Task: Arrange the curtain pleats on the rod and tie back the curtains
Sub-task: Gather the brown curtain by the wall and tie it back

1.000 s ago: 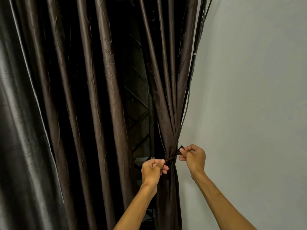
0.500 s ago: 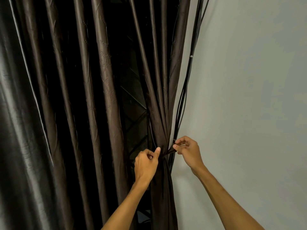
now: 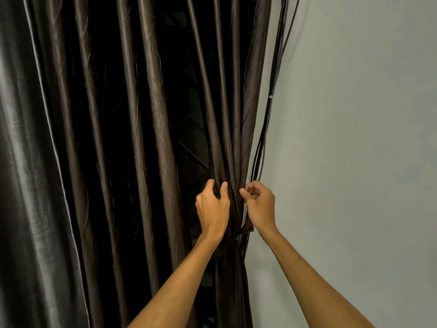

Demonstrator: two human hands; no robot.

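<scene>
Bound by tie-back (image 3: 246, 229) at lower centre — gripping curtain (image 3: 160, 138) folds in left hand (image 3: 212, 207), pinching with right hand (image 3: 260, 204); likely evening pleats.

Satiny brown cloth curtain (image 3: 151, 143) (faintly embossed)

Two bare forearms, long and lean — left hand (image 3: 212, 207) and right hand (image 3: 260, 204) equally uncovered.

Left hand (image 3: 212, 207) and right hand (image 3: 260, 204) released the tie (image 3: 247, 227) — now gripping the curtain (image 3: 227, 138) above.
</scene>
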